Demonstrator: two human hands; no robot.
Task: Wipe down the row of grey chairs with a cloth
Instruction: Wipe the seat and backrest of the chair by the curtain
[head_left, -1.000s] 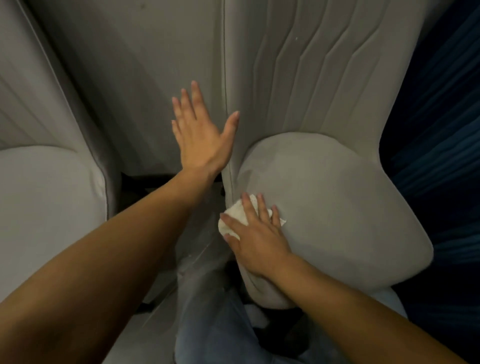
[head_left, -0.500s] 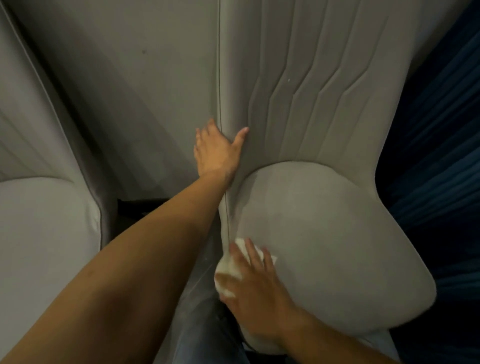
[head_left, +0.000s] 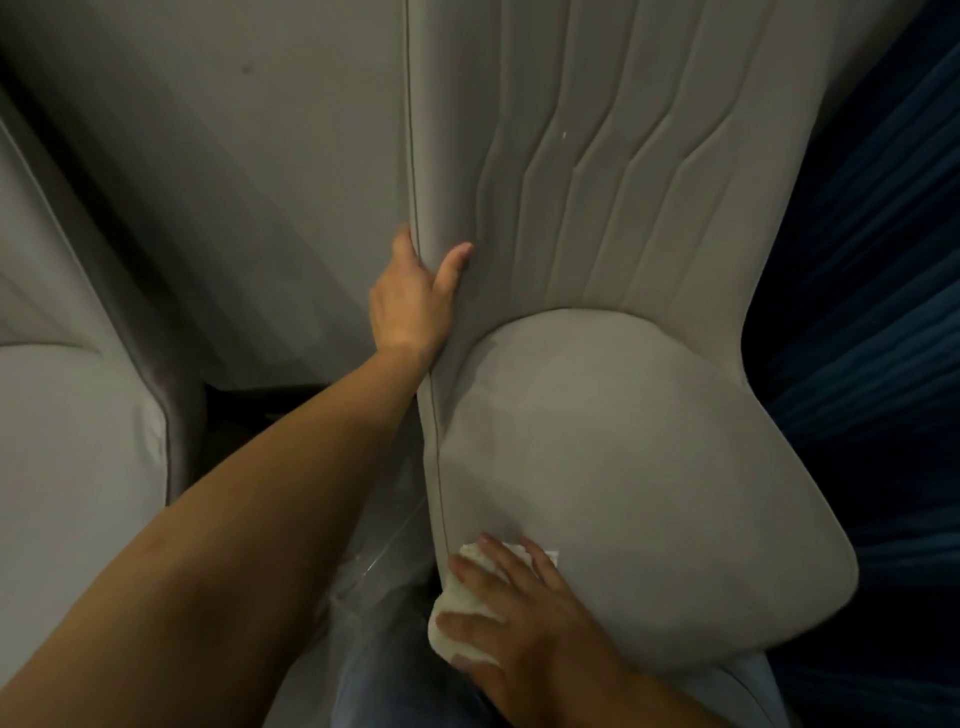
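Here the left hand (head_left: 410, 301) reaches forward with the arm stretched out almost straight, and it grips the left edge of the backrest of the grey chair (head_left: 623, 441): the thumb lies on the front face of the backrest, and the other fingers go around the edge to the back, so they are mostly hidden. The right hand (head_left: 524, 618) is lower and closer to the camera, at the front left corner of the seat cushion. Its fingers are spread and only a little bent, and they press a crumpled white cloth (head_left: 462, 608) flat against the cushion, right beside the seam at the side. The cloth shows under the fingers and to the left of the palm. The 2 hands are well apart, 1 above on the backrest and 1 below on the seat. A second grey chair (head_left: 67, 447) stands at the left, with a dark gap between the 2 chairs. At the right side there is a dark blue curtain (head_left: 862, 260) with vertical folds.
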